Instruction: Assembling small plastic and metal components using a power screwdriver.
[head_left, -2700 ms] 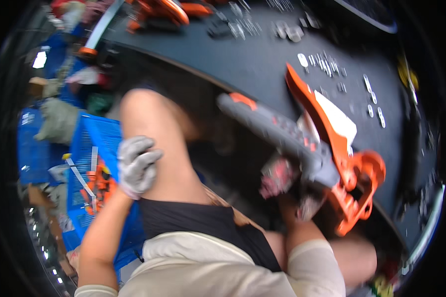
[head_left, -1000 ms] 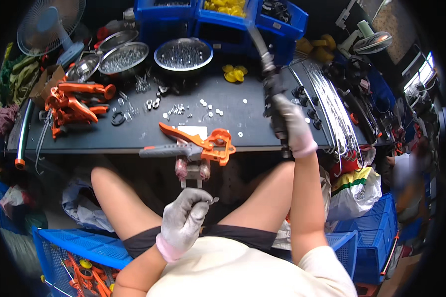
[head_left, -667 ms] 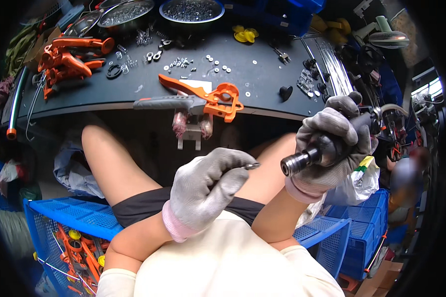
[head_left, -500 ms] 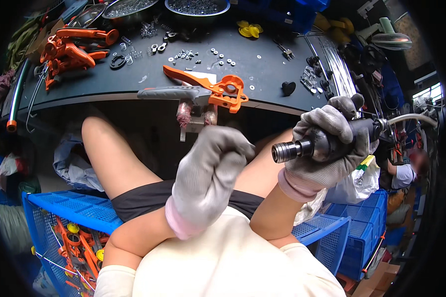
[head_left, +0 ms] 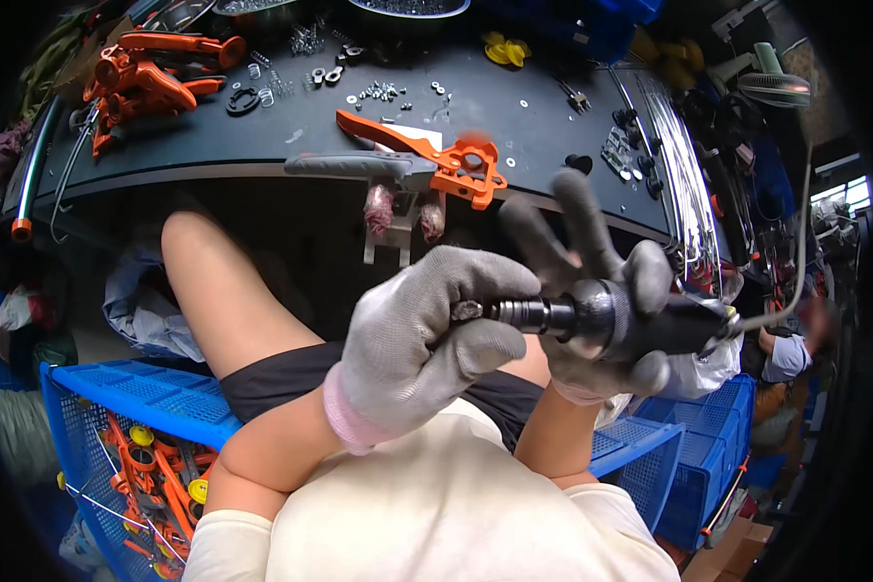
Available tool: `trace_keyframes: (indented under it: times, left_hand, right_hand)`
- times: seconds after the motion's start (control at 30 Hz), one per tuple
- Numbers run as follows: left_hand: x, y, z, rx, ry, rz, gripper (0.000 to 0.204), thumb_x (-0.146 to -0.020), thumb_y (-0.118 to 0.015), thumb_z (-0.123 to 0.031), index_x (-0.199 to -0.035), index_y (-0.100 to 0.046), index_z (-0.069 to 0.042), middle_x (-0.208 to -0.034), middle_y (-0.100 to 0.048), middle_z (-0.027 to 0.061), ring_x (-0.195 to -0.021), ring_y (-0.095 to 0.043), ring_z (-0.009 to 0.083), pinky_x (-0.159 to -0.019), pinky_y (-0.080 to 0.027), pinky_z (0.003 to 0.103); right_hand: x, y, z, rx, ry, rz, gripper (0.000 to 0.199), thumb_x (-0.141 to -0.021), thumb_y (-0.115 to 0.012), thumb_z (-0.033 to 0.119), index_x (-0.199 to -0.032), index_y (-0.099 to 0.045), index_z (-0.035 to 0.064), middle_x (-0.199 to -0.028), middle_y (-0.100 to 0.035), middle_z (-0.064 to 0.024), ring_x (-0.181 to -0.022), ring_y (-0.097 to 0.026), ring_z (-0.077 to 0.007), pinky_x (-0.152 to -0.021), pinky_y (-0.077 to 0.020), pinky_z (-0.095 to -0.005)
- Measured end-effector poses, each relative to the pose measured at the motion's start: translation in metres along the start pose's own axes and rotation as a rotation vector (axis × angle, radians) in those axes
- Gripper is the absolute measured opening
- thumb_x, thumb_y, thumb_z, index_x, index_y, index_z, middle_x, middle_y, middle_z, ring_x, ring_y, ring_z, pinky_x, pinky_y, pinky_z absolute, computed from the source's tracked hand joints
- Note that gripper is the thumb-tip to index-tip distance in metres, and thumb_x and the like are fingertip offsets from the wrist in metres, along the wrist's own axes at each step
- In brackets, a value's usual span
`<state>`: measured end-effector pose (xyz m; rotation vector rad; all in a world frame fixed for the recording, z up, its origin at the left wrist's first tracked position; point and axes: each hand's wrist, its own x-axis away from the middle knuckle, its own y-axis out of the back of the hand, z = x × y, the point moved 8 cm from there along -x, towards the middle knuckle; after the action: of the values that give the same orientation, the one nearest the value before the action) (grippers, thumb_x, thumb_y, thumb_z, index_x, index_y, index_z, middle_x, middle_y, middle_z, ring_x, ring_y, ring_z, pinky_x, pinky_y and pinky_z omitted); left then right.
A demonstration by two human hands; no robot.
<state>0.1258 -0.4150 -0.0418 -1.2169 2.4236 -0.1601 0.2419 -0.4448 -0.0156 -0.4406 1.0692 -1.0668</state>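
My right hand (head_left: 592, 281), in a grey glove, holds a black air screwdriver (head_left: 640, 325) pointing left, with a hose at its rear. Two of its fingers stretch up off the tool and are blurred. My left hand (head_left: 407, 339), also gloved, curls its fingers round a small dark metal piece (head_left: 467, 310) right at the screwdriver's nose; the piece is mostly hidden. Beyond the hands, an orange-and-grey clamp-like tool body (head_left: 417, 160) lies at the bench edge above two wrapped posts (head_left: 378, 210) of a metal fixture.
On the dark bench (head_left: 262, 141) lie small nuts and screws (head_left: 383, 92), springs (head_left: 265, 82), a pile of orange tool bodies (head_left: 145, 82) and yellow parts (head_left: 506, 48). Metal rods (head_left: 679, 155) lie at right. Blue crates (head_left: 136, 393) with orange parts stand beside me.
The screwdriver has come left and down, its nose now at my left fingers. Two right-hand fingers have lifted off it. My left hand has turned, showing the small metal piece. The view has shifted slightly.
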Motion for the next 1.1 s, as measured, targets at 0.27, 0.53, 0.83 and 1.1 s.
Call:
trace_keyframes:
  times: [0.27,0.53,0.83,1.1]
  left_hand:
    - [0.003,0.008,0.01,-0.067,-0.035,0.017,0.04,-0.084,-0.066,-0.031,-0.102,-0.06,0.004,-0.087,-0.061,0.0063,-0.077,-0.059,0.0088,-0.068,-0.049,0.023]
    - [0.022,0.017,0.028,-0.169,-0.019,0.081,0.043,-0.079,-0.069,-0.035,-0.101,-0.062,0.001,-0.086,-0.061,0.0048,-0.075,-0.058,0.0085,-0.064,-0.045,0.024]
    - [0.058,0.013,0.071,0.379,0.407,0.063,0.014,-0.083,-0.064,-0.001,-0.085,-0.05,0.0,-0.081,-0.061,0.0076,-0.068,-0.06,0.0095,-0.063,-0.05,0.023]
    - [0.064,0.016,0.072,0.207,0.359,-0.028,0.02,-0.084,-0.064,-0.008,-0.093,-0.047,-0.002,-0.077,-0.054,0.0032,-0.068,-0.055,0.0062,-0.063,-0.047,0.021]
  right_hand:
    - [0.018,0.0,-0.002,0.367,-0.026,0.258,0.056,-0.076,-0.077,0.03,-0.113,-0.044,0.0039,-0.142,-0.007,-0.0396,-0.129,-0.022,-0.0566,-0.102,-0.0317,-0.0595]
    - [0.058,0.009,-0.024,0.34,-0.115,0.063,0.064,-0.074,-0.078,0.028,-0.121,-0.041,0.0043,-0.136,-0.02,-0.0431,-0.127,-0.028,-0.0549,-0.103,-0.0351,-0.0564]
    - [0.103,0.015,-0.053,0.436,-0.103,0.08,0.067,-0.067,-0.084,0.03,-0.115,-0.05,0.0009,-0.13,-0.025,-0.0476,-0.113,-0.05,-0.035,-0.096,-0.0419,-0.0396]
    - [0.102,0.018,-0.058,0.403,-0.026,0.09,0.071,-0.07,-0.082,0.03,-0.121,-0.042,0.0005,-0.131,-0.029,-0.0424,-0.113,-0.052,-0.0407,-0.097,-0.0434,-0.0451]
